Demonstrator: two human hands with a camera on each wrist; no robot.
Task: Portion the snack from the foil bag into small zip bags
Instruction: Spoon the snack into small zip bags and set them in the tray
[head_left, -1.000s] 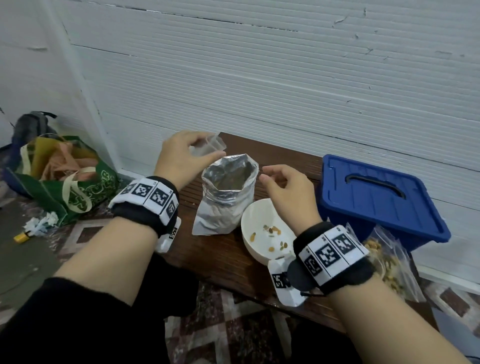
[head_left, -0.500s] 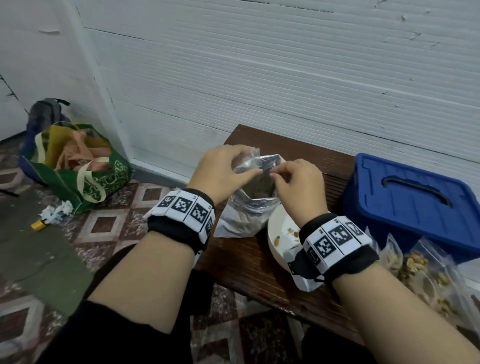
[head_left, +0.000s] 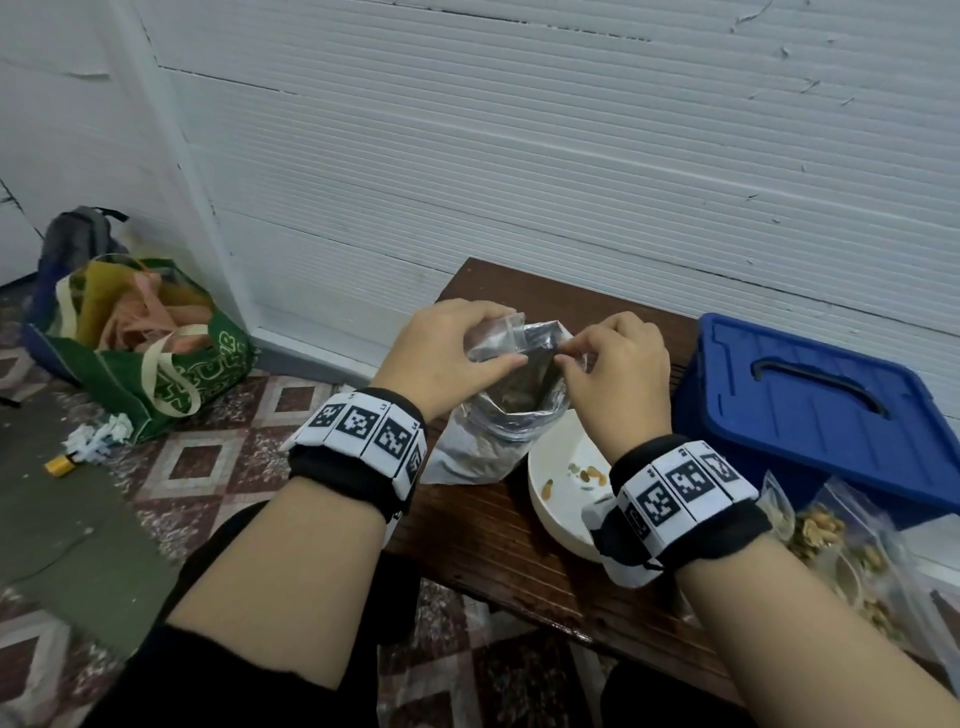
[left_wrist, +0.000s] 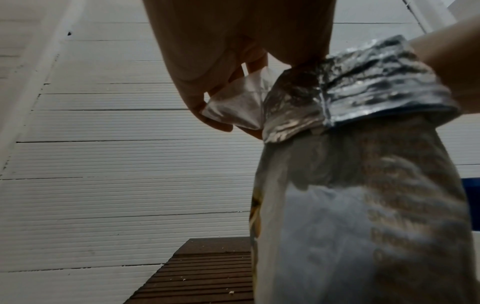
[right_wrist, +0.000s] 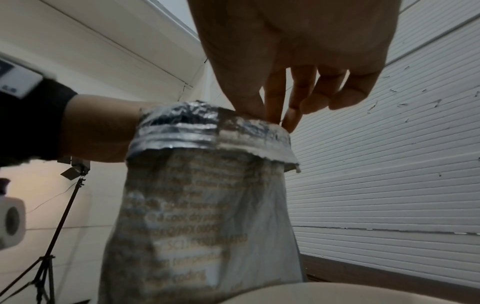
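right at the middle of the head frame, one foil bag (head_left: 488, 441) stands upright on the brown slatted table (head_left: 483, 545) with its rim folded outward and its mouth open. the left hand (head_left: 447, 353) grips one small clear zip bag (head_left: 496, 340) at the near-left edge of that mouth, fingers curled around the plastic; from the left wrist camera the same zip bag (left_wrist: 233, 105) shows bunched between the fingertips, touching the foil cuff (left_wrist: 363, 86). the right hand (head_left: 618, 358) pinches at the right side of the rim, thumb and forefinger closed together, though whether they hold foil or the zip bag's edge i cannot tell; the right wrist camera shows its fingertips (right_wrist: 272, 107) pressed onto the folded foil bag (right_wrist: 207, 205). just right of the foil bag sits one white bowl (head_left: 556, 499) holding a few loose snack pieces (head_left: 587, 475). at the lower right edge lie filled zip bags (head_left: 841, 545), at least two, their exact count unclear. one blue lidded box (head_left: 821, 405) stands at the right. at the left of the frame, on the patterned floor, are one green tote bag (head_left: 171, 364), one grey backpack (head_left: 78, 239) and crumpled white paper (head_left: 98, 436).
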